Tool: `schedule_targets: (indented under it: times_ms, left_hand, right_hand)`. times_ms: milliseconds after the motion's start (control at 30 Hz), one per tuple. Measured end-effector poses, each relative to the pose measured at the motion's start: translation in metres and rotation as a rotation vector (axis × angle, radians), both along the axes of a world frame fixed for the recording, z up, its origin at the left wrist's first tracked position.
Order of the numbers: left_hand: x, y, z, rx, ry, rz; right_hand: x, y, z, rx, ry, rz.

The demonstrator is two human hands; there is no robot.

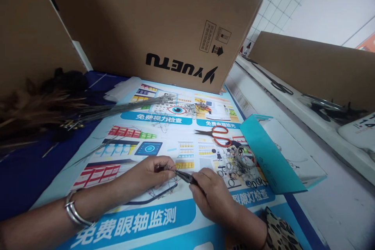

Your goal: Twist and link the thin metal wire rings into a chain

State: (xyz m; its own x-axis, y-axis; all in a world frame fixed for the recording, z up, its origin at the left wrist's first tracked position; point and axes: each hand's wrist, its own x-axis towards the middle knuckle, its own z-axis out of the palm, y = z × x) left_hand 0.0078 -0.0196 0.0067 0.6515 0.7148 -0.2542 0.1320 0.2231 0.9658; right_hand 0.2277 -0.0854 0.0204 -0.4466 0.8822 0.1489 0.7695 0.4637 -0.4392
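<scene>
My left hand (156, 170) is closed in a pinch on a thin wire piece (171, 187), which hangs in a loose loop below the fingers with tiny beads or twists along it. Wrapped in my right hand (212, 193) is a pair of dark pliers (186, 177). Their jaws point left and meet the wire at my left fingertips; whether they grip it is too small to tell. Beyond both hands lie orange-handled scissors (216, 134), blades toward the left. Right of them is a pile of small rings and tangled wire (240, 162).
A teal open box (268, 156) stands at the right with wire bits inside. Long thin wires (131, 105) lie across the back left, near brown feathery material (32, 113). A large cardboard box (140, 19) blocks the far side. At the right is a white container (359, 133).
</scene>
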Motion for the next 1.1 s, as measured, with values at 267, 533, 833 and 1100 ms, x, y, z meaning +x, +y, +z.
schedule_targets:
  times_ms: [267, 533, 833, 1100]
  left_hand:
    - [0.0013, -0.0008, -0.0014, 0.006, -0.003, 0.031]
    - [0.0005, -0.0005, -0.0022, -0.011, -0.031, 0.019]
    - [-0.0044, 0.0031, 0.0021, -0.018, -0.038, -0.060]
    - [-0.0055, 0.0048, -0.0004, -0.035, -0.046, -0.076]
  right_hand:
    - [0.0007, 0.0002, -0.0022, -0.020, -0.003, 0.001]
    - [-0.0007, 0.0005, -0.0032, -0.035, -0.004, 0.009]
    - [-0.0009, -0.0010, -0.0047, -0.031, 0.025, 0.035]
    - [-0.0005, 0.0009, -0.0042, -0.055, 0.022, 0.030]
